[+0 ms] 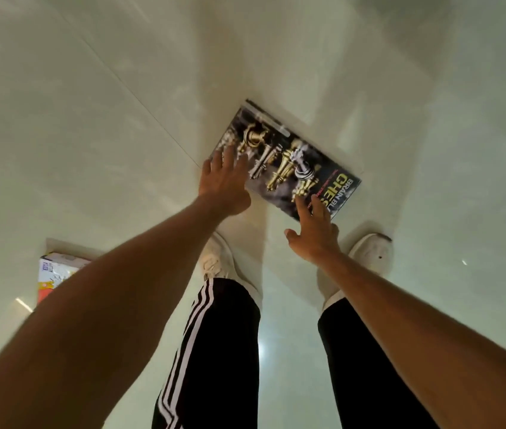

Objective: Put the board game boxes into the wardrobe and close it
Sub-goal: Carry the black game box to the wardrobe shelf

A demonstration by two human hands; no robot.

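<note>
A dark chess game box (288, 159) with gold and silver pieces printed on its lid lies flat on the pale tiled floor in front of my feet. My left hand (225, 181) hovers with spread fingers over the box's near left corner. My right hand (315, 233) is open, its fingertips over the near right edge by the lettering. Neither hand grips the box. A second, colourful game box (52, 275) lies on the floor at the left, partly hidden behind my left forearm. The wardrobe is out of view.
My two white shoes (366, 258) stand just behind the chess box, with black striped trousers below. Glossy floor tiles (90, 134) spread all around, with a tile seam running diagonally at the upper left.
</note>
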